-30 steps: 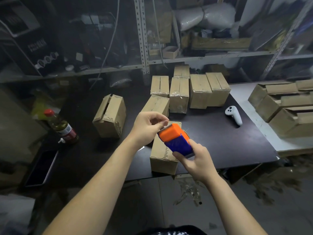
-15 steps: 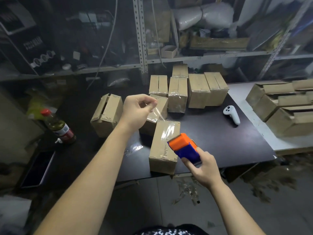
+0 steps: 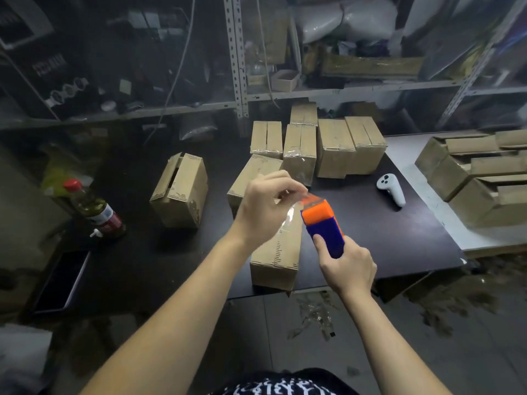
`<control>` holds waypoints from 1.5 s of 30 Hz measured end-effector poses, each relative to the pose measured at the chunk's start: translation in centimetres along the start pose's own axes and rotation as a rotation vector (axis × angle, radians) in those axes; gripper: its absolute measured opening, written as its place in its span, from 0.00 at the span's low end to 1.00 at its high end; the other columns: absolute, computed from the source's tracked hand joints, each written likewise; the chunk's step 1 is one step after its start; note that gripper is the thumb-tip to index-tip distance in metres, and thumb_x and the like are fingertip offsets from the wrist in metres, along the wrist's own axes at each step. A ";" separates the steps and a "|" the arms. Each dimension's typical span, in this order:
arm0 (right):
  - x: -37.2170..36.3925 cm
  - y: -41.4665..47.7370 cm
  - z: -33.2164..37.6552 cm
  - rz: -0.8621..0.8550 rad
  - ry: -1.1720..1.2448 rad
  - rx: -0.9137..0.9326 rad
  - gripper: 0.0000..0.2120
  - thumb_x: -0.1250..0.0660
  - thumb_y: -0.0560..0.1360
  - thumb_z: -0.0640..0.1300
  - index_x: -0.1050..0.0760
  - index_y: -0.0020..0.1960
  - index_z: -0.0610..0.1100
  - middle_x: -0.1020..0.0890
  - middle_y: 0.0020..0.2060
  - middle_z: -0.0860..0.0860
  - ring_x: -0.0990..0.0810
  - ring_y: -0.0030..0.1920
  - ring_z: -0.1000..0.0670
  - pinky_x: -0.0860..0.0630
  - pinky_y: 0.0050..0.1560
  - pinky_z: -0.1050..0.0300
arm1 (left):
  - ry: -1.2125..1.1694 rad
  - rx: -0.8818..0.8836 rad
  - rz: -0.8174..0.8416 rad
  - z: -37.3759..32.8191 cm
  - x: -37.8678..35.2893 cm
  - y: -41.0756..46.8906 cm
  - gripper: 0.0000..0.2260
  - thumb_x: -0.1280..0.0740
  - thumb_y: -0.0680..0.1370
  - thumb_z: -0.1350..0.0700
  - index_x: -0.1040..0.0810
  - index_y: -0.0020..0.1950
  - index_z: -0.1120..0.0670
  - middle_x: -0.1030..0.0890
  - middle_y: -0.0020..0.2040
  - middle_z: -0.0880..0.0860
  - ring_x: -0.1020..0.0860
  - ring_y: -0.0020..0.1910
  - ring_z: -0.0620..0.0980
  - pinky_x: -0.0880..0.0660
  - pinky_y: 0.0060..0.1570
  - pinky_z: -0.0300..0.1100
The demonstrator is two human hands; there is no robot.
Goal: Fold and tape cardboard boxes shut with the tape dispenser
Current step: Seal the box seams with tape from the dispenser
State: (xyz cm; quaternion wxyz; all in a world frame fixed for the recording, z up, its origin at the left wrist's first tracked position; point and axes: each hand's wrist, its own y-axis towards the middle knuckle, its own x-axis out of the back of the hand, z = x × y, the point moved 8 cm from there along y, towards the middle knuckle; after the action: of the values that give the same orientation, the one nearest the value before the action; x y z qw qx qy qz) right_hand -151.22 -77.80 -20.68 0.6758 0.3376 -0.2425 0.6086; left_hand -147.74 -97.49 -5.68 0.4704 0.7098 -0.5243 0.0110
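Currently, right hand (image 3: 349, 269) grips 1 tape dispenser (image 3: 322, 226); left hand (image 3: 265, 206) seemingly pinches tape (image 3: 291, 216) over 1 box (image 3: 278, 258).

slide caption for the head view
The left hand pinches tape at the dispenser held by the right hand, near a cardboard box.

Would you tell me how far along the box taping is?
Done: several brown cardboard boxes at the back look taped shut. In hand: the right hand grips the orange-and-blue tape dispenser above the near cardboard box while the left hand pinches the clear tape end. Left: the open-flapped box on the left and the open boxes on the white table.
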 end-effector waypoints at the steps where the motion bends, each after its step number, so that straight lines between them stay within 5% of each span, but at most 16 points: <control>1: -0.2 0.1 0.3 0.013 0.003 -0.029 0.21 0.33 0.76 0.65 0.26 0.39 0.48 0.23 0.31 0.54 0.26 0.35 0.46 0.37 0.36 0.54 | 0.008 -0.002 -0.008 0.0 -0.5 -0.4 0.01 0.26 0.76 0.64 0.14 0.47 0.61 0.17 0.41 0.52 0.20 0.40 0.48 0.23 0.41 0.48; 8: -1.0 2.3 -5.7 0.039 -0.066 -0.461 0.28 0.36 0.76 0.68 0.20 0.46 0.41 0.17 0.45 0.41 0.21 0.46 0.38 0.29 0.45 0.51 | -0.083 0.056 -0.176 -0.9 2.0 -1.4 0.03 0.27 0.77 0.68 0.16 0.45 0.62 0.19 0.40 0.54 0.22 0.38 0.51 0.27 0.38 0.40; 13: -3.5 3.6 -7.9 0.057 -0.028 -0.349 0.18 0.33 0.80 0.58 0.25 0.56 0.42 0.19 0.52 0.41 0.21 0.53 0.37 0.26 0.48 0.49 | -0.339 0.478 -0.113 3.2 2.6 -2.7 0.01 0.26 0.77 0.59 0.15 0.46 0.53 0.16 0.41 0.53 0.19 0.41 0.62 0.19 0.44 0.58; 21: -8.7 3.0 -7.7 0.193 -0.188 -0.165 0.18 0.23 0.72 0.52 0.31 0.41 0.44 0.21 0.42 0.44 0.22 0.50 0.38 0.29 0.43 0.51 | -0.430 0.743 -0.094 5.5 2.1 -6.6 0.02 0.25 0.76 0.61 0.13 0.47 0.59 0.14 0.42 0.55 0.16 0.40 0.52 0.19 0.42 0.42; 25: -5.3 2.8 -3.6 -0.090 -0.077 -0.044 0.16 0.29 0.75 0.51 0.20 0.57 0.41 0.17 0.54 0.42 0.23 0.55 0.38 0.28 0.54 0.46 | -0.395 0.809 -0.049 6.2 2.2 -7.9 0.03 0.25 0.77 0.58 0.13 0.49 0.55 0.13 0.41 0.51 0.15 0.40 0.52 0.18 0.45 0.43; 27: -4.0 3.1 0.8 0.077 0.300 0.051 0.21 0.34 0.78 0.49 0.24 0.70 0.48 0.21 0.66 0.50 0.26 0.67 0.48 0.29 0.64 0.55 | -0.409 0.821 -0.021 6.1 2.0 -8.3 0.03 0.25 0.77 0.58 0.13 0.49 0.56 0.13 0.42 0.52 0.15 0.42 0.53 0.18 0.45 0.43; 29: -4.3 1.9 6.9 0.558 0.699 0.192 0.23 0.38 0.79 0.48 0.29 0.74 0.53 0.23 0.70 0.55 0.28 0.71 0.58 0.31 0.65 0.69 | -0.449 0.812 -0.004 5.3 1.8 -8.3 0.04 0.26 0.77 0.60 0.13 0.50 0.59 0.13 0.43 0.55 0.15 0.43 0.52 0.19 0.42 0.39; 31: -3.9 0.1 10.8 0.852 0.790 0.268 0.19 0.39 0.78 0.49 0.22 0.67 0.50 0.18 0.63 0.53 0.24 0.68 0.56 0.29 0.65 0.67 | -0.480 0.793 -0.022 4.5 2.0 -8.1 0.05 0.26 0.77 0.61 0.14 0.51 0.61 0.14 0.42 0.58 0.16 0.40 0.52 0.20 0.40 0.38; 33: -3.9 -0.9 11.7 0.934 0.716 0.300 0.13 0.36 0.78 0.47 0.16 0.55 0.45 0.14 0.52 0.48 0.19 0.60 0.51 0.26 0.64 0.61 | -0.488 0.794 -0.046 4.4 2.5 -8.3 0.05 0.26 0.77 0.61 0.14 0.50 0.61 0.14 0.41 0.58 0.16 0.39 0.54 0.19 0.41 0.39; 36: -4.2 -1.5 10.4 0.951 0.598 0.253 0.05 0.29 0.80 0.41 0.15 0.51 0.42 0.13 0.44 0.46 0.15 0.50 0.48 0.19 0.57 0.56 | -0.429 0.828 -0.091 5.2 3.5 -9.1 0.03 0.25 0.77 0.60 0.13 0.49 0.56 0.14 0.40 0.52 0.16 0.40 0.50 0.19 0.41 0.38; 40: -4.4 -1.9 7.2 0.919 0.554 0.080 0.09 0.25 0.75 0.51 0.14 0.46 0.45 0.14 0.38 0.50 0.18 0.40 0.55 0.25 0.42 0.65 | -0.396 0.945 -0.140 6.6 3.6 -11.2 0.03 0.25 0.77 0.59 0.13 0.46 0.51 0.13 0.38 0.48 0.15 0.38 0.46 0.22 0.38 0.32; 45: -4.1 -2.4 3.1 0.773 0.596 -0.260 0.10 0.26 0.77 0.52 0.14 0.42 0.46 0.17 0.36 0.54 0.22 0.40 0.56 0.29 0.42 0.59 | -0.396 1.094 -0.167 8.4 2.1 -14.1 0.03 0.25 0.77 0.59 0.12 0.48 0.55 0.13 0.40 0.51 0.14 0.39 0.48 0.24 0.38 0.28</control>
State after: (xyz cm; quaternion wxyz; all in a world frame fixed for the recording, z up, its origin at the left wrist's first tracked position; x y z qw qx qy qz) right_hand -149.22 -82.95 -22.07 0.4772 -0.0523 -0.2201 0.8492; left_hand -140.19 -104.69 -18.53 -0.0717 0.8768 -0.4626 0.1100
